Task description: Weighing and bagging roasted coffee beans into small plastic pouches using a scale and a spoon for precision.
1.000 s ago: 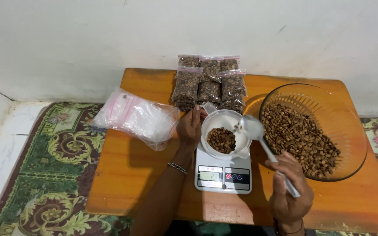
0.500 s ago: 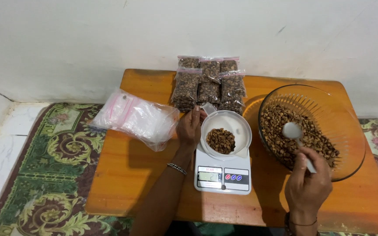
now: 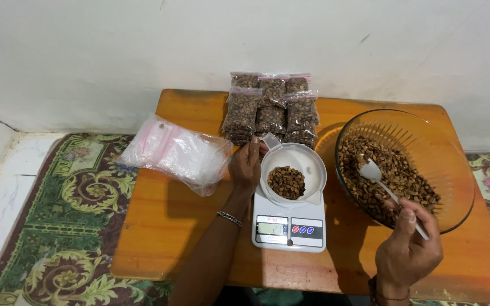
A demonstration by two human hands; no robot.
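My right hand grips a white plastic spoon whose bowl dips into the brown beans in a large glass bowl. My left hand rests against the left rim of a white bowl holding a small heap of beans. That bowl sits on a white digital kitchen scale.
Several sealed bags of beans stand at the back of the low wooden table. A pile of empty clear zip bags lies at the left. A patterned green rug covers the floor; a white wall is behind.
My right hand carried the spoon from over the white bowl to the right, into the glass bowl, and pushed it down among the beans. My left hand stayed put.
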